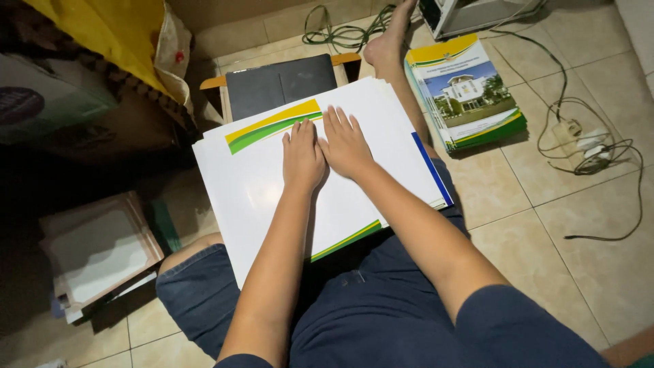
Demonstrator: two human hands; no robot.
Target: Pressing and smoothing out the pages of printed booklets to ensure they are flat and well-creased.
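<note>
Both hands, left hand (pixel 302 155) and right hand (pixel 345 144), lie open and flat on the white sheet stack (pixel 259 184) across the lap; pressing evenly probably keeps the edges aligned.

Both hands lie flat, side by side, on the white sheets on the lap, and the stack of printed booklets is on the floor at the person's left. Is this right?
Not quite. In the head view, the left hand and right hand do lie flat on the white sheets, but the stack of printed booklets is at the person's right.

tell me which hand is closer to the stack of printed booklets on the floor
Right. The right hand lies flat on the white sheets, on the side toward the booklet stack; the left hand lies beside it, farther away.
</note>
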